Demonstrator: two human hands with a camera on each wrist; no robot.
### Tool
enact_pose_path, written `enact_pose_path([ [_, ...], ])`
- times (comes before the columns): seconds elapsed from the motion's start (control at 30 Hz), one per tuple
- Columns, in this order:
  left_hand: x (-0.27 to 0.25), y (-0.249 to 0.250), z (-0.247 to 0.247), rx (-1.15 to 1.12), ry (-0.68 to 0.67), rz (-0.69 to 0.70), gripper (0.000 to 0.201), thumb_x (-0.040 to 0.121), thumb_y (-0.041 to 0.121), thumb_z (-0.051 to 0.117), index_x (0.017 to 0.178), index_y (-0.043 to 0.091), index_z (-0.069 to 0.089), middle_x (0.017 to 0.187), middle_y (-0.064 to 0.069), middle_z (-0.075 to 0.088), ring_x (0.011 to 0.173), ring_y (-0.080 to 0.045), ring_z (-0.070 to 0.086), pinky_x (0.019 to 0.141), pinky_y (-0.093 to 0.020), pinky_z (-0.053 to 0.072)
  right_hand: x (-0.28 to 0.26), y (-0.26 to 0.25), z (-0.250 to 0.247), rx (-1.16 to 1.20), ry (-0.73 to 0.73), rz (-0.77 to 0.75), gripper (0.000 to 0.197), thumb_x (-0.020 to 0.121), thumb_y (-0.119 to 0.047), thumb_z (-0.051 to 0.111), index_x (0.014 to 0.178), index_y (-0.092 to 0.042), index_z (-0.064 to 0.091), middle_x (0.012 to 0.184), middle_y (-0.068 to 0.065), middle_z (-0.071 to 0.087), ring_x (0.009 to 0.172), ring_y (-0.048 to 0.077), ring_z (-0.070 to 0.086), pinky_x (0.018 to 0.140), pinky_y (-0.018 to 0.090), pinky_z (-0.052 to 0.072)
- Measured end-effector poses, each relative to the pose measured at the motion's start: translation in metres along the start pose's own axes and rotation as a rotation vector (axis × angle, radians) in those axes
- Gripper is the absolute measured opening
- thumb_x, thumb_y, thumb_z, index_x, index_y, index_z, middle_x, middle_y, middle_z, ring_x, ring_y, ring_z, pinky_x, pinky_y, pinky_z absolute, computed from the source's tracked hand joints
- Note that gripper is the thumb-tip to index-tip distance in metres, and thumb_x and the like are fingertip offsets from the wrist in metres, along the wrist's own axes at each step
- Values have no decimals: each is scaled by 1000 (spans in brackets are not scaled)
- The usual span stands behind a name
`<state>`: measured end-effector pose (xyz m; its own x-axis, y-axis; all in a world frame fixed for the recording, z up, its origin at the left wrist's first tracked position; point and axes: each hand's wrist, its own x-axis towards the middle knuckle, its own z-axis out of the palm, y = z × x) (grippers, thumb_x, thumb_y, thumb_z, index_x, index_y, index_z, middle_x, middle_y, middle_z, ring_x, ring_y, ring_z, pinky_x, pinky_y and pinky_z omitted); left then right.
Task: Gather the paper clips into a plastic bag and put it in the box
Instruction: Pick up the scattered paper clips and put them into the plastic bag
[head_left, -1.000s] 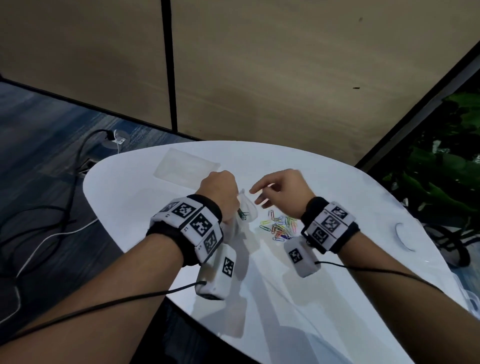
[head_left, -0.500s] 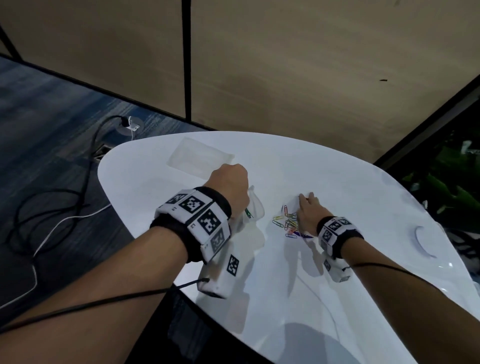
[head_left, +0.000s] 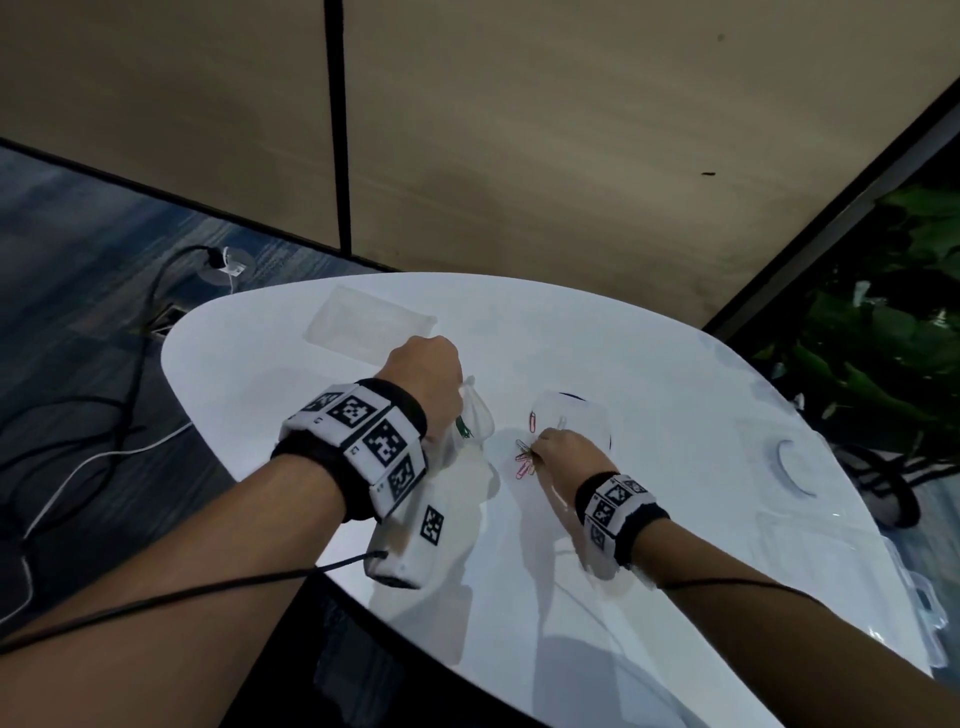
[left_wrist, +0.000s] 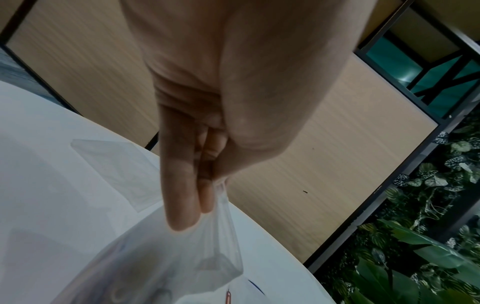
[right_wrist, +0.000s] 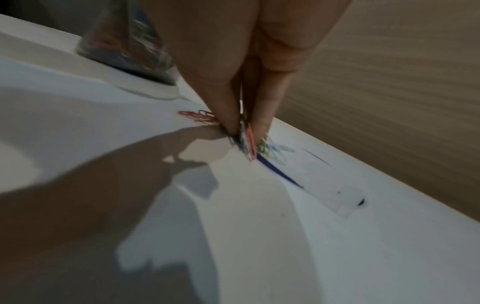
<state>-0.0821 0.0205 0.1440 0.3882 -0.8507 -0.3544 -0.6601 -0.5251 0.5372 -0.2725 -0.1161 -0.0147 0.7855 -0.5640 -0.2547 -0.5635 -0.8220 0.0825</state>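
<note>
My left hand (head_left: 434, 382) (left_wrist: 207, 185) pinches the rim of a clear plastic bag (head_left: 475, 421) (left_wrist: 197, 259), which hangs with its bottom on the white table. Several coloured clips lie in the bag (right_wrist: 124, 47). To its right, my right hand (head_left: 545, 449) (right_wrist: 242, 125) is down on the table, thumb and fingers pinching a bunch of paper clips (right_wrist: 250, 142). A few loose clips (head_left: 524, 465) (right_wrist: 198, 117) lie just left of those fingertips, and a red one (head_left: 533, 422) lies beyond. The clear plastic box (head_left: 841, 566) sits at the table's right edge.
A second flat clear bag (head_left: 576, 415) (right_wrist: 327, 185) with a dark blue strip lies just beyond my right hand. A flat clear plastic rectangle (head_left: 369, 325) (left_wrist: 116, 164) lies at the far left. The table (head_left: 649, 364) is rounded. Cables (head_left: 104, 457) lie on the floor to the left.
My right hand dropped from beside the bag's mouth onto the clip pile and closed its fingers on a bunch. The pile is smaller and drawn together. My left hand kept holding the bag.
</note>
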Motion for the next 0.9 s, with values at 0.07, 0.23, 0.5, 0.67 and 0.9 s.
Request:
enact_pose_path([
  [0.07, 0, -1, 0, -6, 2, 5, 31, 94, 1, 51, 120, 0, 68, 108, -20, 73, 99, -36, 74, 91, -43, 61, 5, 4, -9, 168, 30, 149, 24, 92, -9, 50, 97, -11, 73, 99, 7, 70, 92, 26, 66, 77, 27, 48],
  [0.23, 3, -1, 1, -20, 1, 11, 29, 97, 5, 51, 123, -1, 65, 112, -21, 72, 101, -37, 73, 93, -44, 60, 10, 28, -30, 930, 112, 608, 8, 77, -10, 77, 82, -16, 80, 80, 2, 76, 74, 17, 71, 86, 23, 54],
  [0.5, 4, 4, 3, -1, 20, -11, 30, 97, 3, 50, 122, 1, 65, 117, -19, 69, 102, -37, 72, 93, -43, 60, 4, -10, -106, 1912, 99, 482, 16, 86, 1, 67, 101, 8, 69, 90, 14, 73, 79, 16, 72, 70, 18, 59],
  [0.67, 2, 5, 3, -18, 37, -19, 30, 94, 4, 55, 122, 2, 66, 115, -19, 70, 101, -38, 72, 91, -43, 61, 5, -55, -120, 1845, -25, 320, 18, 85, 1, 68, 102, 7, 70, 99, 15, 73, 85, 19, 71, 73, 20, 57],
  [0.9, 6, 2, 2, -72, 42, -36, 31, 92, 2, 58, 122, 2, 65, 117, -19, 68, 100, -37, 72, 91, -43, 61, 7, -75, -110, 1042, 169, 232, 17, 82, -5, 69, 93, -14, 79, 81, 1, 76, 71, 9, 71, 75, 21, 59],
])
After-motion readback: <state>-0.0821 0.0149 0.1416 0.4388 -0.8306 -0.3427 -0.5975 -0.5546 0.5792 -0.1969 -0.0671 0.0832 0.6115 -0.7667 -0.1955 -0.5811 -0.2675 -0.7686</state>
